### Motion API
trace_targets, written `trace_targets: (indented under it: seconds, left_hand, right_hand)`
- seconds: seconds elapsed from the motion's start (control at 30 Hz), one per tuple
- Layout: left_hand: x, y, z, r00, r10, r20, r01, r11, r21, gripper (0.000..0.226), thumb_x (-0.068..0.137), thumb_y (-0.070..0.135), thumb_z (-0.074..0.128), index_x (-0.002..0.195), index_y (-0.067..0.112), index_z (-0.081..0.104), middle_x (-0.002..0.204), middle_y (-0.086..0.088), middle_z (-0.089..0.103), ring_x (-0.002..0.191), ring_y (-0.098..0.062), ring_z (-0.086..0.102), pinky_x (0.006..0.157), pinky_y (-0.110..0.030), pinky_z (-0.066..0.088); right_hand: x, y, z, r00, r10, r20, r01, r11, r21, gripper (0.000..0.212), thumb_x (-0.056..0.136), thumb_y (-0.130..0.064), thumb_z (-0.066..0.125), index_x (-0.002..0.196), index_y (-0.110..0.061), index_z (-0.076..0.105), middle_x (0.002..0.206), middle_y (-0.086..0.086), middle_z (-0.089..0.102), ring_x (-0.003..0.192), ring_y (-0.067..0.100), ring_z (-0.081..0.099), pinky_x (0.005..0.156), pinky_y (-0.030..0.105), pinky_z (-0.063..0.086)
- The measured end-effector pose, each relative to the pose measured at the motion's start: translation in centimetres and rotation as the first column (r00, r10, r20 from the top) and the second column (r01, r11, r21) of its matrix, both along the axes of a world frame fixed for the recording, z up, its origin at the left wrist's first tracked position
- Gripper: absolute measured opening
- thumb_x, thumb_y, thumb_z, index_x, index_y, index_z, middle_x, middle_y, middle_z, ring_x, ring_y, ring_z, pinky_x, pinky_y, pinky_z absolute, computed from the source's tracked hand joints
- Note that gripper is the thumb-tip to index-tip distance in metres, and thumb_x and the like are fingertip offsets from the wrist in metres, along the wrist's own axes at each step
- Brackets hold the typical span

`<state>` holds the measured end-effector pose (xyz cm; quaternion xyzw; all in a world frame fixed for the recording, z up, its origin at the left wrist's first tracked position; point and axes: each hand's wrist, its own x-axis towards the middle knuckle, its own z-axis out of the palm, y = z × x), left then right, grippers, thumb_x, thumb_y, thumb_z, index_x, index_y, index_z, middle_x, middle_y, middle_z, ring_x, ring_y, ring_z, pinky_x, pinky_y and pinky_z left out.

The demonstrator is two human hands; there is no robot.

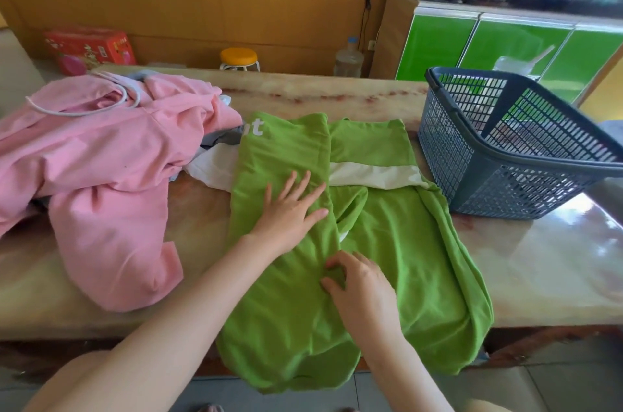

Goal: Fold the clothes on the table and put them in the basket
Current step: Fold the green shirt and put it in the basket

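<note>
A green garment (397, 243) with a white stripe lies spread across the middle of the table, its lower end hanging over the near edge. Its left side is folded inward. My left hand (290, 209) presses flat on that folded part, fingers straight and spread. Just below it, my right hand (357, 280) pinches a small fold of the green fabric between thumb and fingers. A pile of pink clothes (101, 155) with a white cord on top sits at the left. The dark grey plastic basket (448, 148) stands at the right end of the table and looks empty.
The marble-patterned table (539, 263) runs the width of the view. Behind it are a red box (89, 49), a yellow-topped stool (238, 59) and a water jug (349, 59). A green cabinet (472, 47) stands at the back right.
</note>
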<state>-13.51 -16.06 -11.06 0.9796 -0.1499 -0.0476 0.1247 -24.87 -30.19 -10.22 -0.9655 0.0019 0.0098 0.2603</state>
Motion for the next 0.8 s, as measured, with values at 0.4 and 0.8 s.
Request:
trace_targets:
  seconds: [0.4, 0.8]
  left_hand:
    - [5.8, -1.3, 0.6, 0.997, 0.056, -0.051, -0.054, 0.998, 0.033, 0.060, 0.098, 0.054, 0.020, 0.151, 0.033, 0.003, 0.159, 0.003, -0.004, 0.146, -0.016, -0.007, 0.112, -0.057, -0.007]
    - [15.6, -2.2, 2.7, 0.932, 0.350, 0.097, -0.330, 0.927, -0.177, 0.055, 0.092, 0.048, 0.052, 0.136, 0.017, 0.047, 0.139, -0.009, 0.046, 0.124, -0.027, 0.047, 0.092, -0.038, 0.045]
  right_hand:
    - [1.2, 0.4, -1.0, 0.990, 0.135, -0.027, -0.128, 0.974, 0.186, 0.061, 0.097, -0.042, 0.047, 0.150, -0.036, 0.019, 0.160, -0.003, 0.000, 0.142, 0.016, 0.022, 0.115, 0.027, 0.018]
    - [6.3, -1.8, 0.9, 0.988, -0.027, -0.155, 0.067, 0.964, 0.258, 0.046, 0.083, -0.040, 0.068, 0.124, -0.037, 0.047, 0.083, -0.012, 0.057, 0.080, 0.004, 0.057, 0.070, 0.026, 0.051]
